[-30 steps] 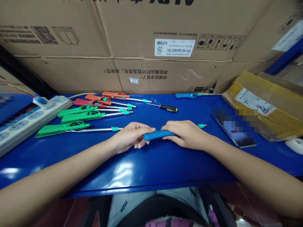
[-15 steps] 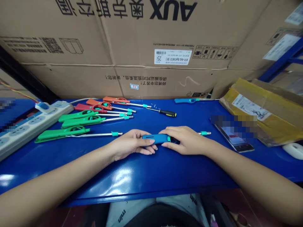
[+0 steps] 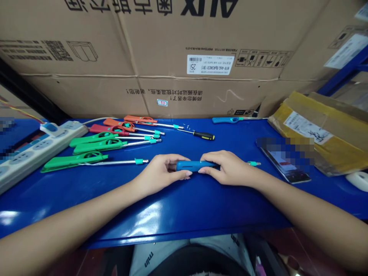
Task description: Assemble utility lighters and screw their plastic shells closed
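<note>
A blue long-necked gas lighter (image 3: 191, 165) lies level between my hands, low over the blue table. My left hand (image 3: 169, 168) is closed on its handle end, thumb along the near side. My right hand (image 3: 222, 167) grips the trigger part, fingers on top and thumb in front. The lighter's teal tip shows beyond my right wrist, while its trigger and most of the rod are hidden by that hand. To the left lie several similar lighters: green ones (image 3: 76, 161), a red one (image 3: 107, 129) and orange ones (image 3: 140, 120).
Behind stands a large cardboard box (image 3: 161, 42). A screwdriver (image 3: 203, 135) and another blue lighter (image 3: 225, 120) lie toward the back. At right are a phone (image 3: 283, 161), a yellow-taped parcel (image 3: 345, 142) and a white object (image 3: 358, 180). A power strip (image 3: 37, 153) runs along the left.
The blue lighter has turned in my hands, showing a narrower side now. My right thumb has moved onto its near face, and the lighter's tip has shifted slightly right.
</note>
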`<state>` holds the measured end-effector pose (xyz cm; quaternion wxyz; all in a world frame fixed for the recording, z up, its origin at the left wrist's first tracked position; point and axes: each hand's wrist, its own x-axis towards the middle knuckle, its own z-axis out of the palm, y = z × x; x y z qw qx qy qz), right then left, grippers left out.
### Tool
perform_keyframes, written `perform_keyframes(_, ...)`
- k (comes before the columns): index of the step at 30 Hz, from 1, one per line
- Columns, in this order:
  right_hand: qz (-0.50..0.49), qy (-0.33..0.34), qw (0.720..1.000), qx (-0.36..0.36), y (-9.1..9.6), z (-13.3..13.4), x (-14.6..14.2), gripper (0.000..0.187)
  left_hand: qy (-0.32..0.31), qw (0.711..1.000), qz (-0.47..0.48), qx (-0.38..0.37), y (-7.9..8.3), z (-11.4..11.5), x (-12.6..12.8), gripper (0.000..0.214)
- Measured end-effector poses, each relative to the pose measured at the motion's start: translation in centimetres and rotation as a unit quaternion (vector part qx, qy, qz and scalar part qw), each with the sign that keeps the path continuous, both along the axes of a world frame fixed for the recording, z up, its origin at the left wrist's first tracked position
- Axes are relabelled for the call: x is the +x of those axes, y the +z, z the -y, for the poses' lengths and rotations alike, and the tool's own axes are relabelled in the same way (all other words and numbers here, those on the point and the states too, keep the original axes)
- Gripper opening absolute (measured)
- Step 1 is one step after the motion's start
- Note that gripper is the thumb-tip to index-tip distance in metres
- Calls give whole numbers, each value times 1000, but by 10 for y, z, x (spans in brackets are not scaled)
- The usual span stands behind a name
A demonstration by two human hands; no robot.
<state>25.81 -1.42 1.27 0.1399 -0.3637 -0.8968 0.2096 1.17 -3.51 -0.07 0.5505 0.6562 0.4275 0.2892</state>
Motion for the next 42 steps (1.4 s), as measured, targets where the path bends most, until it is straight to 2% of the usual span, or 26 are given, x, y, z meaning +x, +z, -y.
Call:
perform_keyframes(3,19,-28,999,19,2,2,0,20,-17,991,-52,120,-1,0,-2,45)
perform_keyframes(6,12,-30,999,39,3,2,-1,22,-33,961,-114,250,0,-1,-6,41)
perform_keyframes(8,0,-23,998,66,0,0,-2,24,-35,940,-156,301,0,-2,-8,36)
perform_keyframes(10,-21,-52,992,109,-4,-5,-2,24,-39,932,-184,309,0,-4,-10,37)
perform_keyframes(13,-56,-148,973,166,-12,-17,3,20,-48,935,-194,291,-1,-6,-10,39)
perform_keyframes(15,-57,-200,963,170,-16,-26,8,22,-50,940,-188,279,-1,-6,-9,39)
perform_keyframes(18,-47,-232,959,158,-20,-35,15,27,-65,941,-186,275,-2,-6,-8,40)
perform_keyframes(21,-36,-220,964,146,-23,-39,16,34,-81,932,-189,299,-5,-6,-7,44)
perform_keyframes(24,-33,-177,975,134,-25,-43,12,44,-89,921,-198,324,-8,-4,-6,44)
perform_keyframes(27,-35,-161,978,127,-30,-51,9,49,-89,920,-199,327,-10,-3,-4,42)
perform_keyframes(32,-39,-172,977,121,-35,-65,13,37,-83,919,-208,324,-8,-4,-2,39)
perform_keyframes(37,-41,-145,981,126,-31,-60,12,22,-101,903,-233,346,-4,-3,-3,39)
perform_keyframes(40,-100,-158,977,106,-25,-51,11,23,-104,886,-259,370,-3,-1,-4,40)
perform_keyframes(42,-186,-196,962,44,-22,-46,10,26,-105,875,-275,384,-2,0,-5,40)
